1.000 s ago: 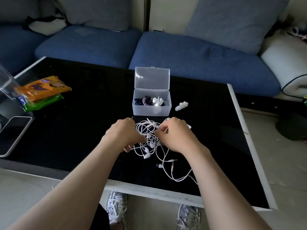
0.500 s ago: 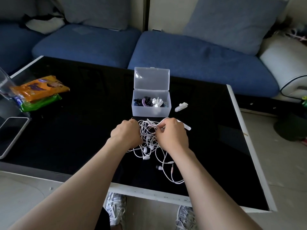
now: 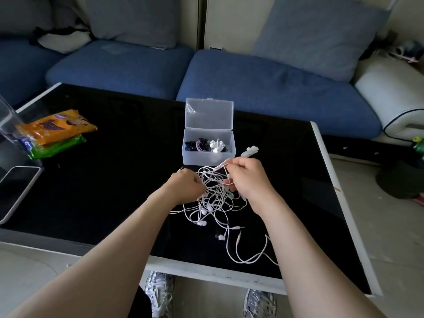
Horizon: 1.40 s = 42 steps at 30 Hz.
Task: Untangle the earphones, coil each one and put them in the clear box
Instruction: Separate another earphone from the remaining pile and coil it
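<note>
A tangle of white earphones (image 3: 214, 198) lies on the black glass table (image 3: 114, 180), partly lifted between my hands. My left hand (image 3: 185, 188) pinches cords at the tangle's left side. My right hand (image 3: 249, 180) grips cords at its upper right and holds them raised. Loose ends with earbuds and jack plugs (image 3: 238, 232) trail toward the table's front edge. Just behind the tangle stands the clear box (image 3: 207, 157), lid open and upright, with coiled dark, purple and white earphones (image 3: 206, 145) inside.
A small white piece (image 3: 249, 152) lies right of the box. Orange and green snack packets (image 3: 55, 134) sit at the table's left, with a phone in a white tray (image 3: 13, 191) nearer the corner. A blue sofa (image 3: 263, 88) runs behind the table.
Both hands have drawn apart and lifted, spreading the tangle wider. My right hand has risen toward the box with a cord end. More cord trails to the front edge.
</note>
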Tool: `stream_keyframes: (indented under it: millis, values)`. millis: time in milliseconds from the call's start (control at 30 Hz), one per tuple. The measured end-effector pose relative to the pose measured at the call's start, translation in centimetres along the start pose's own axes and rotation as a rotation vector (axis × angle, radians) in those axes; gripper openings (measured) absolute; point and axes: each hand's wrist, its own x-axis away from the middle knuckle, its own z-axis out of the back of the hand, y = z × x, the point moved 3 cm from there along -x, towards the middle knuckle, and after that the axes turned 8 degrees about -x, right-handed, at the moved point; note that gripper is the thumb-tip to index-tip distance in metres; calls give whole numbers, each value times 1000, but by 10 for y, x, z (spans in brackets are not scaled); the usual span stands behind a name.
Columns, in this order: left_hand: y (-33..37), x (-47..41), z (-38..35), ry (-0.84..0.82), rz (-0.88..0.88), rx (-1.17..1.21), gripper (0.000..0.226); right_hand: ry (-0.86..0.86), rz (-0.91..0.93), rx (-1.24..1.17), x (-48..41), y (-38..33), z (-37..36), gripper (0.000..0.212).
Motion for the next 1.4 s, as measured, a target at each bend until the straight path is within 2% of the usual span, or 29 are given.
stream_keyframes:
  millis: [167,300,400,533,600,733,833,933,1033,1100,1167,1233,1300,1400]
  values:
    - [5,1,2,-25,19,210,16,-2,-5,-42,-1,-7,7,20]
    - [3,0,9,106,58,365,9,69,134,294,3,-16,19,18]
    - [10,3,14,104,63,532,6,69,277,476,8,-19,23,20]
    - [24,13,28,125,-12,556,8,47,249,645,11,-25,25,24]
    - [29,19,39,223,-98,433,8,-14,202,616,13,-27,26,28]
    - [31,31,53,388,-297,35,17,-157,98,295,17,-23,22,32]
    - [30,39,56,398,-293,-108,29,-242,65,371,20,-18,21,34]
    - [34,49,53,327,-278,-210,48,-320,72,382,26,-17,18,26]
    - [38,61,47,318,-233,-362,62,-299,75,328,28,-18,15,28]
    - [45,69,45,289,-304,-324,68,-266,100,307,29,-17,13,25]
    - [49,71,42,206,-402,-186,59,-218,160,303,30,-19,13,24]
    - [50,70,36,184,-462,-188,40,-189,231,306,33,-22,13,24]
    - [48,67,30,183,-458,-231,26,-199,285,302,36,-24,14,24]
    - [46,62,26,166,-411,-241,22,-151,395,233,40,-26,17,14]
